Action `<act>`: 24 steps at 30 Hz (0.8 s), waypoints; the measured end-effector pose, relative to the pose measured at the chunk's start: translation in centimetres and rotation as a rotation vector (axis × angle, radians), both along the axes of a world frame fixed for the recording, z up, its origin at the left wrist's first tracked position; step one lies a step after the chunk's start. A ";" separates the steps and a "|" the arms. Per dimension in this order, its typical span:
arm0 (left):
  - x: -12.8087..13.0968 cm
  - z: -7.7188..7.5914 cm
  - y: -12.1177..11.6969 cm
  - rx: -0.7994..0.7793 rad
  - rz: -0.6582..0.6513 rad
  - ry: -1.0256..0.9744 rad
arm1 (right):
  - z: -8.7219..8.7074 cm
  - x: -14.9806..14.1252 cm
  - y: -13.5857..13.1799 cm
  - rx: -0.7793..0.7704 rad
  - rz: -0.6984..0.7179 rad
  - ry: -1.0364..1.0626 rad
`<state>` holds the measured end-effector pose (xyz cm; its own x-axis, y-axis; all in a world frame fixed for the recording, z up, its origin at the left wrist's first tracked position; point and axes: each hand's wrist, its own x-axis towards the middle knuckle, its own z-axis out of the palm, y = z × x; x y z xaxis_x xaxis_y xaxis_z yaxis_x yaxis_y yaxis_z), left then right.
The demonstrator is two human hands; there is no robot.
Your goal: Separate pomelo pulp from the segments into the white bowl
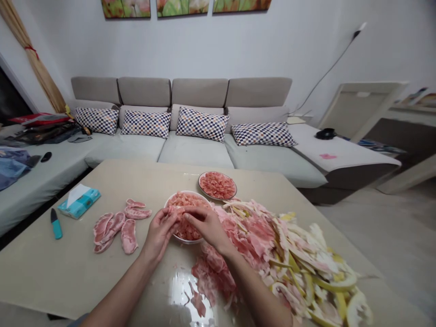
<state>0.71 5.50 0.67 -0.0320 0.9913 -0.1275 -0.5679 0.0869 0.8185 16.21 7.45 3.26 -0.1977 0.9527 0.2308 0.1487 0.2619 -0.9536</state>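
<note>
Both my hands meet over a white bowl (190, 242) filled with pink pomelo flesh. My left hand (162, 227) is closed on a small piece of pomelo (176, 211), its fingertips at the near left of the bowl. Against the same piece, my right hand (202, 221) presses thumb and fingers together from the right. Several unpeeled pomelo segments (128, 236) lie on the table left of my hands. Behind the bowl, a dark-rimmed plate (217, 198) carries more pink pulp. A wide heap of pink membranes (254, 236) and yellow-white rind (340, 286) spreads to the right.
On the table's left are a knife with a turquoise handle (56, 227) and a blue tissue pack (80, 203). Juice and a scrap of membrane (198, 304) wet the near table surface (153, 290). A grey sofa (136, 150) with checked cushions stands beyond the table.
</note>
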 end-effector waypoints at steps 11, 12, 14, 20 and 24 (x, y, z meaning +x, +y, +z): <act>0.1 -0.7 0.0 0.214 0.095 0.267 | -0.7 -0.5 0.1 -0.184 -0.020 0.071; 0.1 -0.8 0.0 0.234 0.104 0.285 | -0.8 -0.5 0.1 -0.197 -0.025 0.081; 0.1 -1.2 0.0 0.264 0.112 0.312 | -1.1 -0.7 0.2 -0.220 -0.047 0.100; 0.3 -1.1 -0.3 0.262 0.101 0.319 | -2.1 -1.3 0.6 -0.263 -0.121 0.144; 0.5 -0.4 -0.5 0.183 0.080 0.273 | -2.0 -1.4 0.5 -0.281 -0.124 0.145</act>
<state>1.21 5.02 0.22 -0.1191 0.9899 0.0769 -0.3244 -0.1120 0.9393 14.80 7.99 1.25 -0.0607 0.9978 -0.0267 0.0204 -0.0255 -0.9995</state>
